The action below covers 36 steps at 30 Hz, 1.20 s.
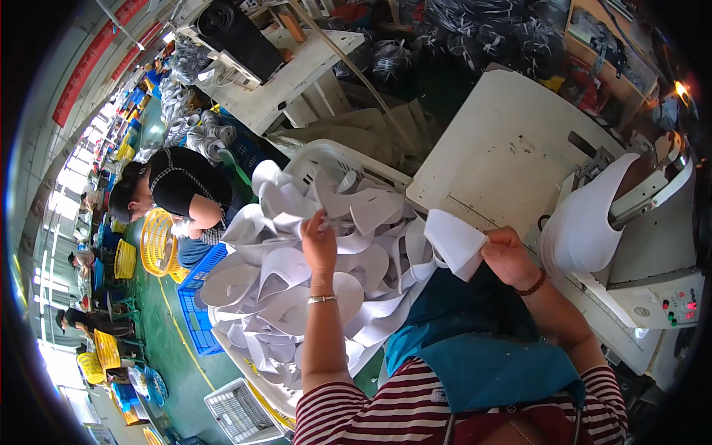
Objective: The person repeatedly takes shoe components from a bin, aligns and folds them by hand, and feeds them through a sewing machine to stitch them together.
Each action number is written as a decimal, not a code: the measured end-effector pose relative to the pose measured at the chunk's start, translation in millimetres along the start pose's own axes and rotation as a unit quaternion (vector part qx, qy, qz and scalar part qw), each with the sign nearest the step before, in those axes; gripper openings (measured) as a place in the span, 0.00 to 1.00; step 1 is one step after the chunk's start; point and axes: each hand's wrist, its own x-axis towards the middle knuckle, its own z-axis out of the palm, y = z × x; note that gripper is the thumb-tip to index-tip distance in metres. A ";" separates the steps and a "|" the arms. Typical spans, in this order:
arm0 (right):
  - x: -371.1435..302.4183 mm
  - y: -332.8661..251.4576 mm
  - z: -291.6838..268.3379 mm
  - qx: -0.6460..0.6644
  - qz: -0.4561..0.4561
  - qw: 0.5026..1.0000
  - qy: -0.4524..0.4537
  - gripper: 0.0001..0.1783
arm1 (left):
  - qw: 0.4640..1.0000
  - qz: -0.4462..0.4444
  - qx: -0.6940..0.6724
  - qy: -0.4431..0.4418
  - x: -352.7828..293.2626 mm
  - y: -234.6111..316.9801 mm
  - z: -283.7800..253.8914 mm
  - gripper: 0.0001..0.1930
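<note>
Between the thumb and fingers of my right hand (pixel 510 258) is the edge of a white curved sheet piece (pixel 454 243), held beside the worktable's near edge. My left hand (pixel 319 241) reaches over a large white basket (pixel 354 159) heaped with similar white curved pieces (pixel 285 308). Its fingers are bent together among the pieces, and what they pinch is hidden. More white pieces (pixel 582 233) hang stacked over the arm of a machine (pixel 653 200) on my right.
A pale worktable (pixel 512 141) with a ruler marking stands ahead right. Left of the basket are a blue crate (pixel 199 297) and a grey crate (pixel 241 411). A co-worker (pixel 185 185) bends near a yellow basket (pixel 157 241). Black bags (pixel 482 30) pile at the back.
</note>
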 end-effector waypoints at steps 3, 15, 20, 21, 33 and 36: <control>-1.6 -0.8 11.7 -0.081 0.012 0.997 0.001 0.14 | 0.983 0.108 0.142 -0.035 -11.2 32.9 1.6 0.23; -17.0 -9.0 37.9 -0.098 -0.092 0.987 0.092 0.12 | 0.922 0.231 0.041 -0.307 -105.4 98.8 25.8 0.19; -29.8 -30.8 43.4 -0.087 -0.213 0.964 0.132 0.12 | 0.943 0.190 0.021 -0.274 -92.7 53.4 18.4 0.15; -34.3 -38.8 45.3 -0.036 -0.248 0.959 0.134 0.13 | 0.953 0.158 0.024 -0.258 -91.7 39.5 15.4 0.16; -49.6 -58.4 55.1 -0.185 -0.153 0.967 0.092 0.12 | 0.878 0.275 -0.241 -0.307 -81.3 198.2 -1.7 0.26; -52.1 -81.4 70.9 -0.208 -0.070 0.968 0.118 0.08 | 0.775 0.219 -0.370 -0.463 -72.4 242.5 5.0 0.25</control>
